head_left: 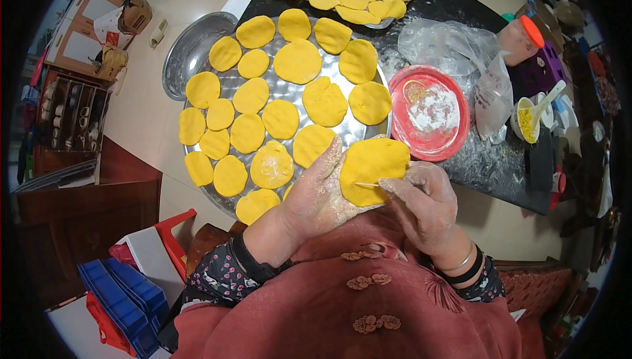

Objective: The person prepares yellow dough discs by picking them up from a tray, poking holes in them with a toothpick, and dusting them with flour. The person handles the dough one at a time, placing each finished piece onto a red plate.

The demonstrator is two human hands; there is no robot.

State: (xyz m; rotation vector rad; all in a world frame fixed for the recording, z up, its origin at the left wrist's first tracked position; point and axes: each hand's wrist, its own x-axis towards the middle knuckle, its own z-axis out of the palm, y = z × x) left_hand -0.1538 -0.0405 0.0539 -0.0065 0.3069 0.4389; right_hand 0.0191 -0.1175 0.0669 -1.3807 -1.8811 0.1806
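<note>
A flattened round of yellow dough (pixel 375 158) rests on the palm and fingers of my left hand (pixel 315 201), which is dusted with flour. Between the thumb and fingers of my right hand (pixel 428 204) is a thin pale stick like a toothpick (pixel 367 184). It lies across the lower part of the dough round, its tip touching the surface. Just beyond my hands, a large round metal tray (pixel 355 132) bears several similar yellow dough rounds (pixel 297 61) of different sizes. One near round (pixel 272 165) has white flour on top.
Right of the tray, a red plate (pixel 397 128) holds white flour on the black table (pixel 490 171). Behind it lie a clear plastic bag (pixel 441 43) and an orange-lidded jar (pixel 517 41). A bowl (pixel 517 122) with a spoon stands far right. A metal basin (pixel 184 56) sits left.
</note>
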